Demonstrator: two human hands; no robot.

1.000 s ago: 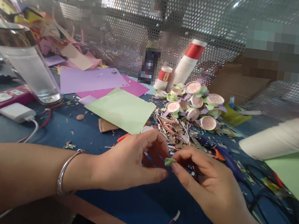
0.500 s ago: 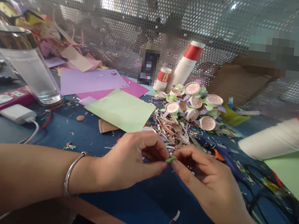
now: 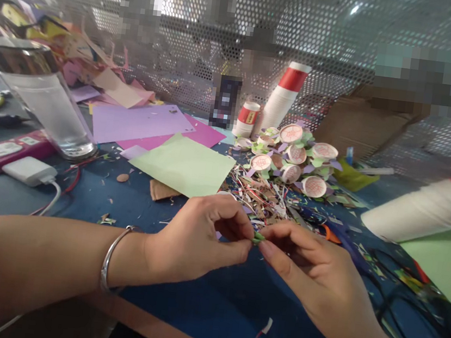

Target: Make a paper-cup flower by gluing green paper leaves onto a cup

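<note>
Both of my hands meet low in the middle of the view over a blue table [image 3: 208,309]. My left hand [image 3: 196,239], with a silver bangle [image 3: 113,256] on the wrist, pinches a tiny green paper piece [image 3: 258,238] between thumb and forefinger. From the other side my right hand [image 3: 311,273] pinches the same piece with its fingertips. Just behind the hands lies a heap of paper scraps [image 3: 263,195]. Beyond it sits a cluster of small paper-cup flowers [image 3: 295,158] with green and purple petals.
A light green sheet [image 3: 185,164], purple paper [image 3: 136,121] and pink paper lie at centre left. A glass tumbler [image 3: 48,100], a white charger [image 3: 28,170] and a pink box stand at left. Stacked paper cups [image 3: 281,99] stand before a perforated metal screen; another cup stack [image 3: 426,207] lies at right near black cables.
My hands have closed together a little more on the green piece, which is now mostly hidden between the fingertips. The left forearm has slid slightly right.
</note>
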